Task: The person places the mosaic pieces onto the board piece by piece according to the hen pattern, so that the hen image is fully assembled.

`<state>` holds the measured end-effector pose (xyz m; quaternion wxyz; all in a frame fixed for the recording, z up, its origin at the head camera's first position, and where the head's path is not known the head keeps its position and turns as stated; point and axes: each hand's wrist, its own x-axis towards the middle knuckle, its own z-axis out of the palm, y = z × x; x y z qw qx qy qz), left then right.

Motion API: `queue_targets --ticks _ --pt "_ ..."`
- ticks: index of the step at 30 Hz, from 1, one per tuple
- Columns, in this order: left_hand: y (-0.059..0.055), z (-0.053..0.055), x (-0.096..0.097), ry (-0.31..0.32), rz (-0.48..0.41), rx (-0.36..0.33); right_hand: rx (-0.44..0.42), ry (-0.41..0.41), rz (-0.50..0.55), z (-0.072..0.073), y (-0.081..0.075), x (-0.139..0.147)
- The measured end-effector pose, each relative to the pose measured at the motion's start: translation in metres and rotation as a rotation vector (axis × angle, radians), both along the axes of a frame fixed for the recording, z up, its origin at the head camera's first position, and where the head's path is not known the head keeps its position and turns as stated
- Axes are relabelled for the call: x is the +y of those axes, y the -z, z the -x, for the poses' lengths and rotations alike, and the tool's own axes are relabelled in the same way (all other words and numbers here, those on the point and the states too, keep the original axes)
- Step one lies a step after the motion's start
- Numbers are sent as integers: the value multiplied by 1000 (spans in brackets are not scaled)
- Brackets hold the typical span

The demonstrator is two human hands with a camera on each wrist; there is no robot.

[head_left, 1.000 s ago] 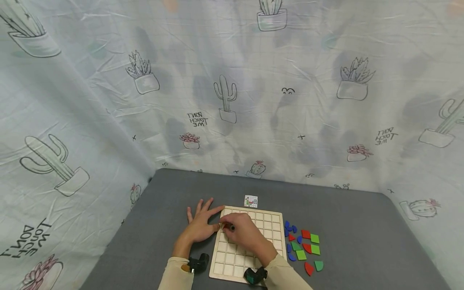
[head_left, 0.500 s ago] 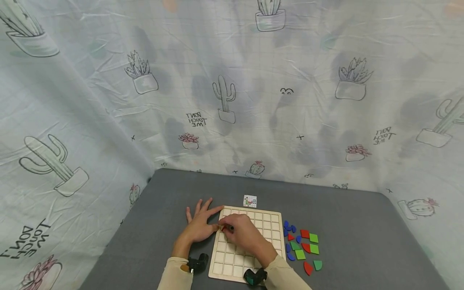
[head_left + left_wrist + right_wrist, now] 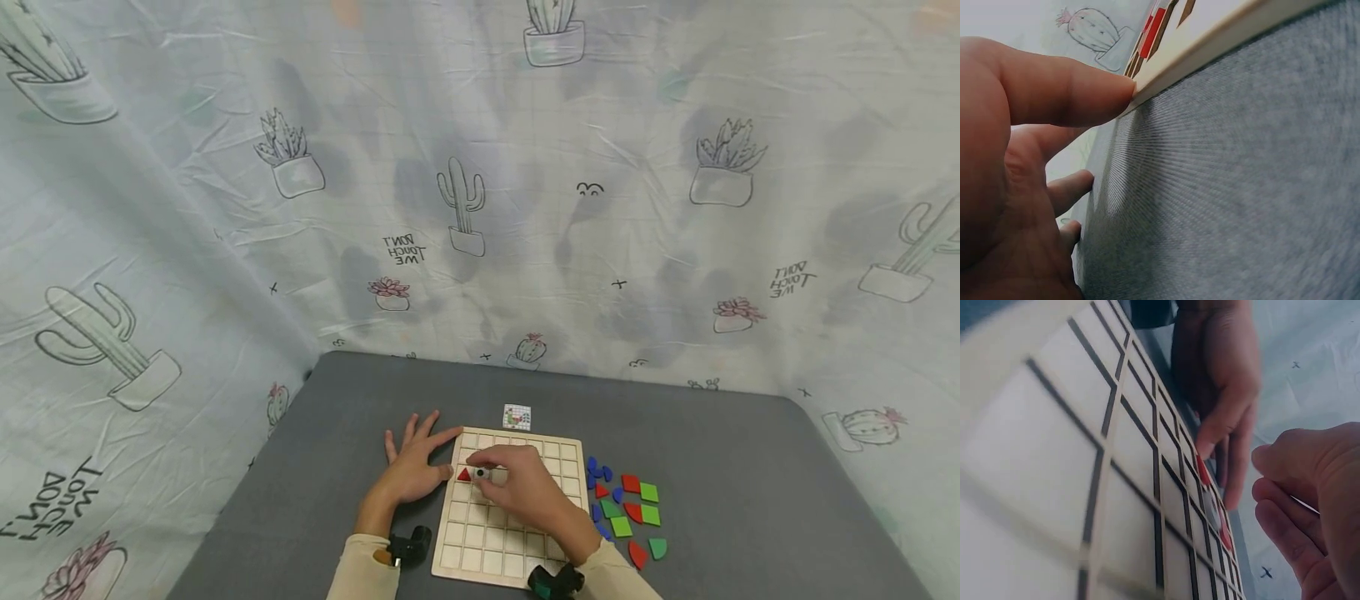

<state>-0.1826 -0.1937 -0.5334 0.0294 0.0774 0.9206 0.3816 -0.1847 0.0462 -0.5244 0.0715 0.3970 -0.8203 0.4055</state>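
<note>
Drawn over to the person's right compared with the earlier frames, the right hand [image 3: 517,479] leaves a red triangle [image 3: 465,474] in plain sight, where before its fingers mostly covered it. Nearest the camera, both forearms show pale sleeves [image 3: 615,575], with a black wrist camera [image 3: 553,582] at each wrist. Beyond the right wrist, that hand's fingers bend loosely, thumb and fingertips apart and gripping nothing; the right wrist view shows them off the board. Under the right hand lies the wooden board [image 3: 475,535], its face split into square cells. Just left of the right fingertips, the triangle sits in a cell near the board's left edge, and a white piece [image 3: 482,473] with a dark dot lies beside it. Left of the board, the left hand [image 3: 411,468] has its fingers spread, thumb touching the edge and forefinger at the far corner. To the right of the right hand, blue pieces [image 3: 606,473], green squares [image 3: 648,493] and a red square [image 3: 631,483] lie loose on the grey table [image 3: 720,467]. Beyond both hands lies a small printed card [image 3: 517,417], then a cactus-patterned curtain [image 3: 540,233].
</note>
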Motion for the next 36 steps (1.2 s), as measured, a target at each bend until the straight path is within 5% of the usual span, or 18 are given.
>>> queue_targets --ticks 7,18,30,36 --pt "2 1 2 -13 -1 -3 -70 79 77 -17 2 48" --pt "1 0 1 -12 -9 0 -37 280 91 -45 6 135" --pt "4 0 0 -11 -9 5 -253 583 32 -71 10 200" --pt "5 0 1 -5 -23 10 -288 680 -18 -73 11 222"
